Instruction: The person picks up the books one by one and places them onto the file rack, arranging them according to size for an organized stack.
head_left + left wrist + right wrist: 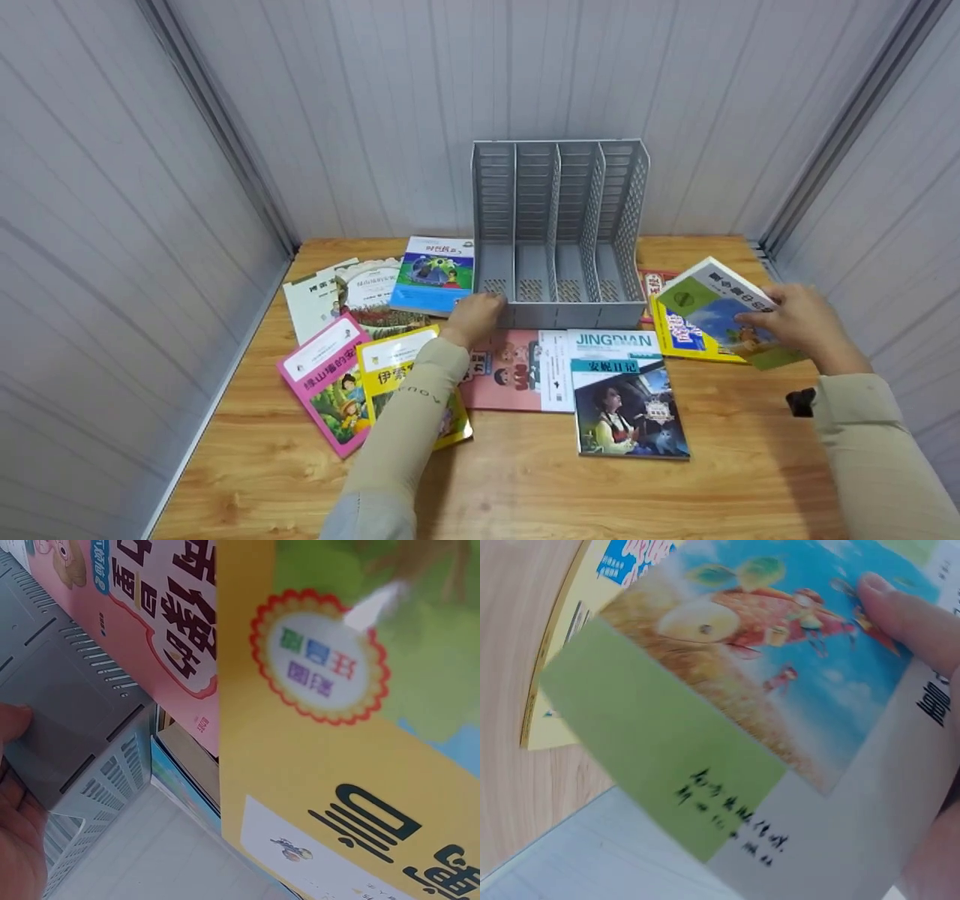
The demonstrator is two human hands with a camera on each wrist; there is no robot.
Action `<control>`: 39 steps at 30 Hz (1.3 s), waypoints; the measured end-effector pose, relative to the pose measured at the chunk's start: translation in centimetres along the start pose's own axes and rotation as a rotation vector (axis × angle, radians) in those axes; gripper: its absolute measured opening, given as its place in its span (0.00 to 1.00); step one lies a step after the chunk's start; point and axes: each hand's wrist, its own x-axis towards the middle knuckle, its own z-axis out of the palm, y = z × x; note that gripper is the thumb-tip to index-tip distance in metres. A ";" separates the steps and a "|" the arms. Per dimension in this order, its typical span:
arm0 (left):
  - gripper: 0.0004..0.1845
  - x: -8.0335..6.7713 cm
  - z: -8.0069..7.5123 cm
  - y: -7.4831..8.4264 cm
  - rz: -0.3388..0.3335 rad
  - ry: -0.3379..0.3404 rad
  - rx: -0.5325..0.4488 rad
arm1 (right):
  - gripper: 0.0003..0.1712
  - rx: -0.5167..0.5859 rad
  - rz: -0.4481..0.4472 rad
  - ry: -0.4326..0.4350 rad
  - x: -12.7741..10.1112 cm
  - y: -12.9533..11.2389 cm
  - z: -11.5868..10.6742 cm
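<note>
Ten books in sight, several partly covered. Left of rack, five: one pale book (304, 309), one scalloped book (371, 283), one blue-green book (431, 277), one magenta book (324, 379), one yellow book (386, 351). In front, two: one pink book (517, 375), one dark-fronted book (630, 409). Right, two: one yellow-and-blue book (688, 339), one red book (655, 280). In right hand (808, 321), one green-and-white book (712, 300). One rack (555, 315), four compartments (493, 262). Two hands, counting left hand (474, 316). Two sleeves (862, 442). One surface (510, 499). Three walls (405, 97). One small black object (801, 403).
</note>
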 end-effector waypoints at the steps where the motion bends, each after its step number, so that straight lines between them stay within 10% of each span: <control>1: 0.14 0.0 0.0 0.0 0.001 -0.003 -0.002 | 0.19 0.000 -0.012 0.036 -0.1 -0.2 0.2; 18: 0.14 0.3 0.1 0.0 0.023 0.005 0.002 | 0.20 0.302 -0.131 0.422 -0.1 -3.7 2.4; 39: 0.14 0.4 -0.6 -0.1 -0.011 -0.036 -0.056 | 0.29 0.711 -0.087 0.280 0.9 -7.6 4.3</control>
